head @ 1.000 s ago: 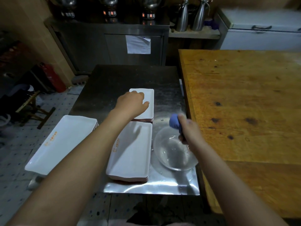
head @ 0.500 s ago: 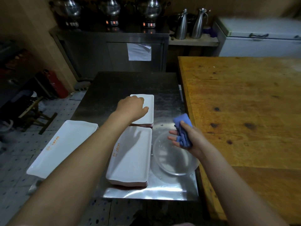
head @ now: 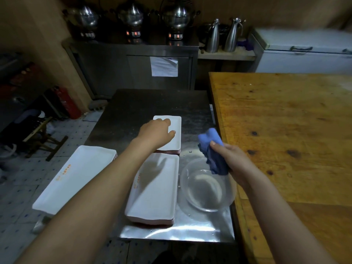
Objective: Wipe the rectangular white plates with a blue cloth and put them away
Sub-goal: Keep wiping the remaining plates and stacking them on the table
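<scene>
Near stack of white plates [head: 154, 189] on steel surface [head: 190, 233]: long axis near-far. Left stack [head: 76, 178] lies diagonal and appears to overhang the surface's left edge. Glass bowl [head: 205, 189] just right of the near stack.

Right hand [head: 234, 161] grips bunched blue cloth [head: 211, 147] above the bowl's far rim; soft, limp.

Far stack [head: 172, 138]: axis near-far. Left hand [head: 156, 132] rests on the top plate, fingers bent; whether it has hold of the plate, cannot tell.

Judgement: plates stiff, glazed, likely slick and breakable; lift singly by the raised long rims.
</scene>
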Demonstrator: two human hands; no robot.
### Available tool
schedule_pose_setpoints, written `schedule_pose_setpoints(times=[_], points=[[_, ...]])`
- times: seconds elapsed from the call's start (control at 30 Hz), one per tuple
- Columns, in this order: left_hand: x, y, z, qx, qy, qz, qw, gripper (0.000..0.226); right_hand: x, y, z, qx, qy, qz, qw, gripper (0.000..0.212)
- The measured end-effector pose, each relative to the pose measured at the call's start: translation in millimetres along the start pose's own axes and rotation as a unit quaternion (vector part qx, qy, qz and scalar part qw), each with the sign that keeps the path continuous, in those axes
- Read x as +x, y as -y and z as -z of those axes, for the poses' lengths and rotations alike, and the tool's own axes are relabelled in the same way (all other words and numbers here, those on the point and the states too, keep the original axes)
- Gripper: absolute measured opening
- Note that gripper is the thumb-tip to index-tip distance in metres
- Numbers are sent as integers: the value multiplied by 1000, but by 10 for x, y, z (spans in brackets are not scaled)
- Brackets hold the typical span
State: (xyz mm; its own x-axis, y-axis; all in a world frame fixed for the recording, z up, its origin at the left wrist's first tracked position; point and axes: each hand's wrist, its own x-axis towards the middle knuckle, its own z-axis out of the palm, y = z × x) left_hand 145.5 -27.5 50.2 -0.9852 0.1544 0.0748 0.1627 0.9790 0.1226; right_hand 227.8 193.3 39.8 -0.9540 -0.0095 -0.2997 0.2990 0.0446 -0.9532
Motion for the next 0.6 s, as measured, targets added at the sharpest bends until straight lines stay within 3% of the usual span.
schedule_pose_setpoints(times=[0.23, 0.33, 0.43, 0.53, 0.6], points=[[70, 295, -51, -106, 8, 26, 994, 41, 411, 38, -395, 49, -35, -11, 998, 20], [157, 472, -178, -232, -1, 58, 971, 36, 616, -25, -581, 91, -41, -53, 994, 24], [298, 676, -310, -391, 7, 130, 911, 25, 823, -25, -772, 129, -50, -87, 987, 32], [462, 861, -427, -545, 30, 204, 813, 9, 1044, -31, -940, 185, -53, -131, 973, 32], [585, 974, -516, -590, 34, 236, 771, 10, 1204, -37, -1021, 220, -53, -145, 963, 29]])
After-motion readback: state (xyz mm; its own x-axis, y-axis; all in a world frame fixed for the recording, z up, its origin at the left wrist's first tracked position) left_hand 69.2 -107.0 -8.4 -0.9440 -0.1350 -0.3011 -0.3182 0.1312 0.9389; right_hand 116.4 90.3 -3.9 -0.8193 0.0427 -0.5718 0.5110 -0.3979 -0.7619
